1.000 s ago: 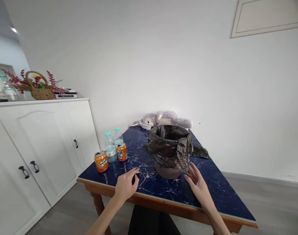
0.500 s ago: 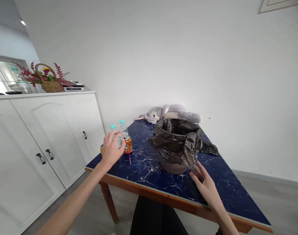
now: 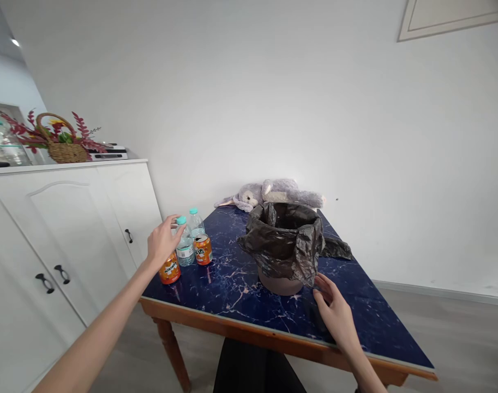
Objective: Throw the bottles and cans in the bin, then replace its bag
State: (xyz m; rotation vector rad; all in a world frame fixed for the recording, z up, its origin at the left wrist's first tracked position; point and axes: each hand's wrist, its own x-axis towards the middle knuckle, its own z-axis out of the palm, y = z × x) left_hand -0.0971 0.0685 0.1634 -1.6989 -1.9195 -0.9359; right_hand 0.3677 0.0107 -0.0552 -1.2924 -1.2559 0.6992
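As left hand (image 3: 162, 239) curls around bottle cap (image 3: 181, 220) — right hand (image 3: 334, 311) open, beside bin (image 3: 279, 285)

- Your tabletop (image 3: 236, 295) is dark blue with whitish marble veins.
- You see turquoise caps (image 3: 181, 220) on clear bottles (image 3: 186, 255).
- Your cans (image 3: 203, 251) are orange.
- Your bag (image 3: 277, 248) is black, your bin (image 3: 279, 285) grey-brown.
- You see a lilac-grey plush toy (image 3: 275, 192).
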